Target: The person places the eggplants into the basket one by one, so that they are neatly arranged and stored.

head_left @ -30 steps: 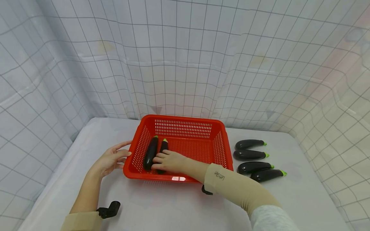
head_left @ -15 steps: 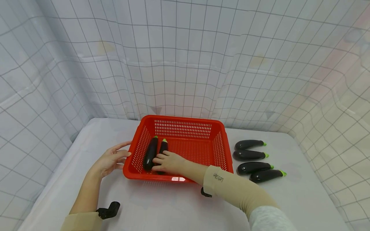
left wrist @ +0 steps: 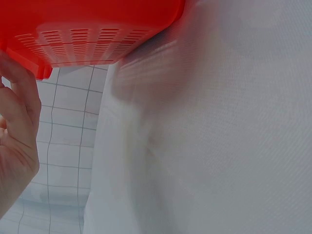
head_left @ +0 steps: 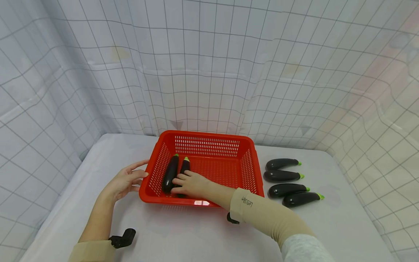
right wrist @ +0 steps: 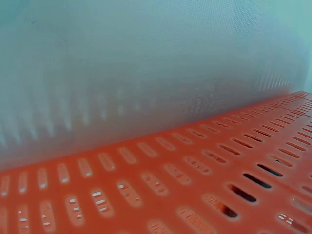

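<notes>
Eggplants (head_left: 170, 175), two of them, are lying side by side in the red basket (head_left: 217, 170); the right hand (head_left: 194, 185) is covering one's near half, and I cannot tell whether it is gripping; the left hand (head_left: 123, 182), fingers spread, is touching the basket's left side; four more eggplants (head_left: 282, 176) are resting rightward on the surface (head_left: 183, 234); gridded fabric (head_left: 209, 65) is hanging behind.

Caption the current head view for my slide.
Right hand on a long black eggplant inside a rectangular red plastic basket, left hand at its rim, four eggplants outside.
</notes>
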{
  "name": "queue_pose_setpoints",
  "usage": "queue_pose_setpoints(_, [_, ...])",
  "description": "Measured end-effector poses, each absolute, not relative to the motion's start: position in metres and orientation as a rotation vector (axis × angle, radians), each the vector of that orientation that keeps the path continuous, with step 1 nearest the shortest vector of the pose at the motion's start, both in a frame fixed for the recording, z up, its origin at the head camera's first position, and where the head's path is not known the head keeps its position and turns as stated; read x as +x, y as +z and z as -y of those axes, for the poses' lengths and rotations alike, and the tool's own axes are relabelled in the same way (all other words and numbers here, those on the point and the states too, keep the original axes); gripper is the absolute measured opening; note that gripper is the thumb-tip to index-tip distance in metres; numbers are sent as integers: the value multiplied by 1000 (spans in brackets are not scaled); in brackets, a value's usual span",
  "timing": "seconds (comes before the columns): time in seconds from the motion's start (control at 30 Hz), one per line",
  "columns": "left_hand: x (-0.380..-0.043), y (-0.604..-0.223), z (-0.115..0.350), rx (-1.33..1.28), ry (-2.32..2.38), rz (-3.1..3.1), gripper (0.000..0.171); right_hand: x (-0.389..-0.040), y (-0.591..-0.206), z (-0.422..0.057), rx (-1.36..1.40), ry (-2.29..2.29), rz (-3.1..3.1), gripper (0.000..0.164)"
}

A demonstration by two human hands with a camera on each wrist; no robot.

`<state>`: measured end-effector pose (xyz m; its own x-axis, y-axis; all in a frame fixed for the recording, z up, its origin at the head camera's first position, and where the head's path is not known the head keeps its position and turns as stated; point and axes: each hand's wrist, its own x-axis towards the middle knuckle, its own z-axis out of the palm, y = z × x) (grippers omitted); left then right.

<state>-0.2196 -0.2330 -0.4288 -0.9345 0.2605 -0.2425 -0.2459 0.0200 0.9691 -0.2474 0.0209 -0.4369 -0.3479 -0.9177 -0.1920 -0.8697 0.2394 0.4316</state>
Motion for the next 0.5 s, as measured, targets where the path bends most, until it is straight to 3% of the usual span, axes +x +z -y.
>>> queue_pose_setpoints(0.23, [-220, -428, 233, 20, 1968, -1955, 63, -248, -433, -22, 1735, -663, 2377, 36])
queue_pose_setpoints(0.5, [-220, -428, 234, 17, 1975, -1942, 62, -245, -420, -28, 1699, -577, 2395, 45])
